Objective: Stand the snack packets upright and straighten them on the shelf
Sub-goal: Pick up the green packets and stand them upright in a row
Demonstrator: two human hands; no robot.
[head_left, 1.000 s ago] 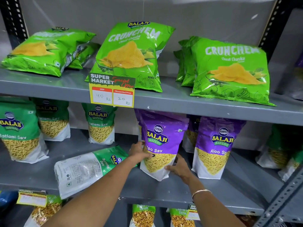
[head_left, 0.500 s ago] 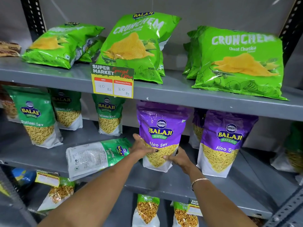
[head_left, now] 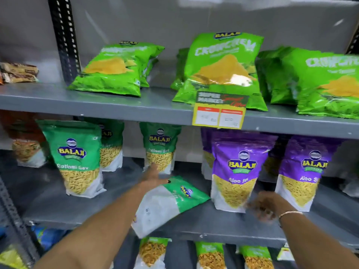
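Reaching from the lower edge of the head view, the left hand (head_left: 153, 176) lies with fingers spread on the top edge of the fallen packet (head_left: 169, 204), a green-and-white pouch lying flat on the middle shelf (head_left: 58, 210), its white bottom end overhanging the front lip toward 7 o'clock and its green top pointing toward 2 o'clock. Whether the hand grips the pouch or only touches it cannot be told through the blur.

The right hand (head_left: 262, 207) is at 4 o'clock from the fallen packet, blurred, just in front of the base of an upright purple packet (head_left: 237, 171); its fingers look loosely apart and hold nothing, though touch with the pouch cannot be told. A thin bracelet (head_left: 289, 213) circles that wrist.

A second purple packet (head_left: 307, 171) stands at 3 o'clock from the first. At 9 o'clock from the fallen packet a green packet (head_left: 75, 160) stands upright near the shelf front; two more stand farther back, one (head_left: 111, 148) partly behind it and one (head_left: 159, 146) just above the left hand.

On the top shelf (head_left: 116, 106) three groups of green chip bags (head_left: 225, 70) lean back, and a yellow price tag (head_left: 219, 113) hangs on its front edge.
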